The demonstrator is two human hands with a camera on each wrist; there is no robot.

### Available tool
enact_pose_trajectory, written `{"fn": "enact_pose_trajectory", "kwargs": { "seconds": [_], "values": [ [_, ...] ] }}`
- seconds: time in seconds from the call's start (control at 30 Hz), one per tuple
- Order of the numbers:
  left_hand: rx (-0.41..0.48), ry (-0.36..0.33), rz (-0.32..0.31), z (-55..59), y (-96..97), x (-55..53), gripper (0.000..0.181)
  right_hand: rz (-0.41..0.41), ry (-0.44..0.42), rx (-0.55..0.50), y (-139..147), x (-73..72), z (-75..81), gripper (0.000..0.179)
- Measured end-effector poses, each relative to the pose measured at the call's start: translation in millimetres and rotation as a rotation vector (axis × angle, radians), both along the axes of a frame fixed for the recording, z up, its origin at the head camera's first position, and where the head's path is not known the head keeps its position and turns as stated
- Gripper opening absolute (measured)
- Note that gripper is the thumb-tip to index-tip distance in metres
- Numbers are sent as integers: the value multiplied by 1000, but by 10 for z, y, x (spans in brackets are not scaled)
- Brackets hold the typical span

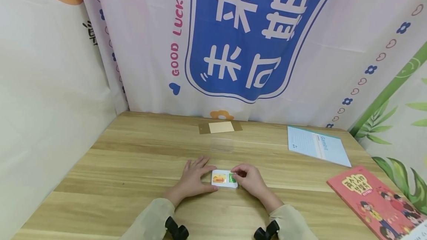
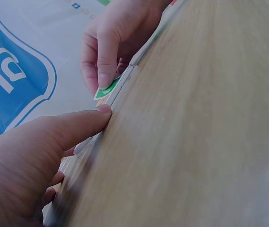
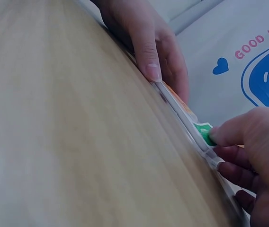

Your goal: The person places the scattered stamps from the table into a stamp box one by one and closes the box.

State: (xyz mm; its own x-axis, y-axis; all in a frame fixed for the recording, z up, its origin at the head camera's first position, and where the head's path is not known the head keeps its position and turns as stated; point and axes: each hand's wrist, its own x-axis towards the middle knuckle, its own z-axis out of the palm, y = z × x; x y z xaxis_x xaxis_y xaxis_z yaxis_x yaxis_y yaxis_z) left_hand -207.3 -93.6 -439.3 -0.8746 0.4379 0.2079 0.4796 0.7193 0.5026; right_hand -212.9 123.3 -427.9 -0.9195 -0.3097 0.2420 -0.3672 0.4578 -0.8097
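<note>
A small white card, thick at its edge, lies on the wooden table between both hands. My left hand braces its left end, thumb at the near edge and index finger at the far edge, the other fingers spread. An orange and yellow picture sticker covers the card's left part. At the right end my right hand pinches a green sticker with a pale border between thumb and fingertips. In the left wrist view this green sticker lies over the card's face, partly hidden by the thumb.
Behind the hands lies a clear sheet, and beyond it a brown strip with a cream card on it. A light blue notebook and a red book lie at the right. A printed curtain hangs along the table's back edge.
</note>
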Motion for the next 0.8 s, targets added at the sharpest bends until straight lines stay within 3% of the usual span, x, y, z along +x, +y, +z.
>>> {"fn": "enact_pose_trajectory", "kwargs": {
  "seconds": [0.07, 0.17, 0.8],
  "values": [
    [1, -1, 0, -4, -1, -1, 64, 3, 18, 13, 24, -52, -91, 7],
    [1, -2, 0, -6, -3, 0, 64, 1, 44, 29, 21, -55, -107, 8],
    [-4, 4, -4, 3, -5, 5, 64, 9, 53, 64, 18, -46, -87, 9]
  ]
}}
